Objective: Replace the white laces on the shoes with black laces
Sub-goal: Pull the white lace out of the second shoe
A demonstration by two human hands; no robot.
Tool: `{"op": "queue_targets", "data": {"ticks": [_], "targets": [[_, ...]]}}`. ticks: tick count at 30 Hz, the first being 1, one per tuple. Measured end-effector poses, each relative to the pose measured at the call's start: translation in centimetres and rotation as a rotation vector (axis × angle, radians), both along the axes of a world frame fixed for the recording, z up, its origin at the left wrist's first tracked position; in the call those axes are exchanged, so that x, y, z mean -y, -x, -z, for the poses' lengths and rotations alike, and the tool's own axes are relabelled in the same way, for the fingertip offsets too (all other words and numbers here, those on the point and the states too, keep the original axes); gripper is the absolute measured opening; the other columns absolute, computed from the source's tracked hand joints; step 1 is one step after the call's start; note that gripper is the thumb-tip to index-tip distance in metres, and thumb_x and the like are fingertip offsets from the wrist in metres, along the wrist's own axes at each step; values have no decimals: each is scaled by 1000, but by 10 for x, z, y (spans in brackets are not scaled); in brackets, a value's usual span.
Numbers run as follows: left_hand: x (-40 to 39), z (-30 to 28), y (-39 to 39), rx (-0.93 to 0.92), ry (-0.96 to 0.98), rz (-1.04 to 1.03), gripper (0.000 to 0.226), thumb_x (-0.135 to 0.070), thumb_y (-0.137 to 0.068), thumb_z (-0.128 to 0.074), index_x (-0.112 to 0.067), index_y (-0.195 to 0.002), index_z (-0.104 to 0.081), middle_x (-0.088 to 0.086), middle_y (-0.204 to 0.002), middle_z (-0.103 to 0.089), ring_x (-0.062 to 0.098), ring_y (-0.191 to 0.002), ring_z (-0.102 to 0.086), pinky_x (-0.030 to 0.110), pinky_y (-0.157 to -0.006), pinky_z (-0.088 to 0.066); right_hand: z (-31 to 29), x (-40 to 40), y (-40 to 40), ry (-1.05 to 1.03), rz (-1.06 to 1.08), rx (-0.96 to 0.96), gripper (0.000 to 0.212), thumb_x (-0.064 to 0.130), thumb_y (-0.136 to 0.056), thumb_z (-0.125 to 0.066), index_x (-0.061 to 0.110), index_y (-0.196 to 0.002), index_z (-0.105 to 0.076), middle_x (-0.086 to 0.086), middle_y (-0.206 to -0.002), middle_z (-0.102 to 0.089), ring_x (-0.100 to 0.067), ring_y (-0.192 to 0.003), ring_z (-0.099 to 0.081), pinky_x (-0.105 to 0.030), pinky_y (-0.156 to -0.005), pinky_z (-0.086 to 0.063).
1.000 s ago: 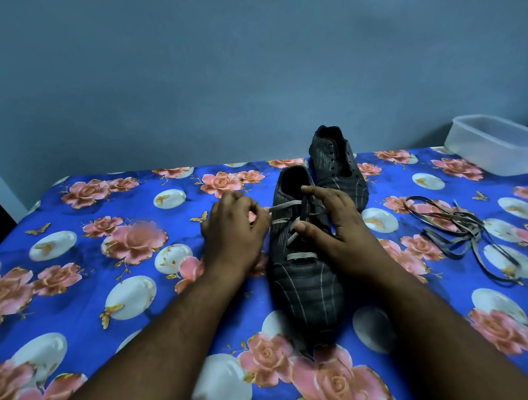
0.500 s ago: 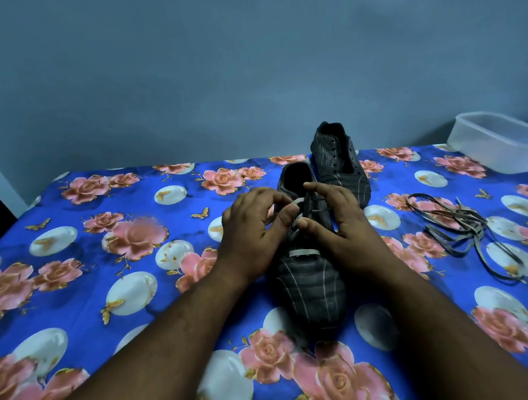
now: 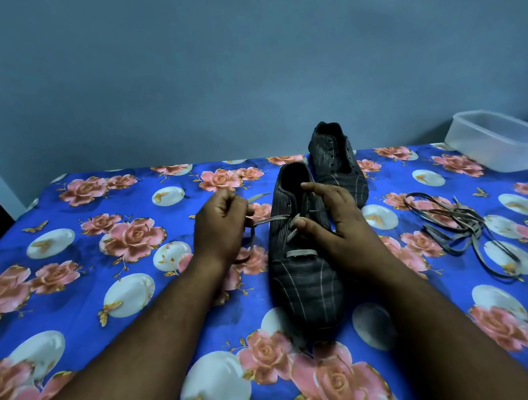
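Single head view, looking forward and down, close over bedsheet [image 3: 74, 315], facing wall [image 3: 244, 72].

Two shoes [image 3: 300, 260] [image 3: 336, 160] — one clear tub [image 3: 502, 141], one loose lace heap [image 3: 462, 226] — two hands [image 3: 222, 228] [image 3: 332, 222].

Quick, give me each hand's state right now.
Left hand: fingers curled, gripping the white lace pulled out sideways from the near shoe.
Right hand: fingers fairly straight, resting on that shoe, steadying it.
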State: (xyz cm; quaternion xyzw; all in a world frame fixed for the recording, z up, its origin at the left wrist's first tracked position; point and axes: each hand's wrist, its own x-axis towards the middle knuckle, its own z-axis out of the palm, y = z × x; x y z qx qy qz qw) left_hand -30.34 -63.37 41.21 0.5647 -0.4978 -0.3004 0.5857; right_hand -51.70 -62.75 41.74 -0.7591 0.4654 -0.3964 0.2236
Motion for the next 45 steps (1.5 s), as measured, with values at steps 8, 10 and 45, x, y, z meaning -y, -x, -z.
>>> {"op": "queue_targets", "data": {"ticks": [8, 10, 45], "targets": [[0, 1, 0, 474, 162, -122, 24, -29, -88, -69, -14, -107, -67, -2, -110, -68, 25, -108, -60, 41, -98, -45, 1, 5, 13, -65, -34, 61, 67, 55, -81, -73, 53, -139, -39, 15, -137, -52, 6, -127, -49, -23, -109, -42], [-7, -4, 6, 546, 193, -100, 28, -44, -90, -61, -20, -101, -69, -6, -99, -71, 22, -97, -62, 43, -91, -46, 2, 8, 20, -125, -56, 90, 71, 58, -75, -75, 49, -137, -43, 14, -133, -56, 4, -126, -52, -32, -109, -46], [-13, 5, 15, 536, -62, 383, 100, -82, -73, -47, -33, -158, -25, -10, -161, -33, 4, -147, -31, 42, -122, -28, -12, -6, -8, 331, 211, -236, 8, 32, -86, -78, 28, -92, -80, 13, -77, -57, -23, -85, -52, -46, -80, -45]]}}
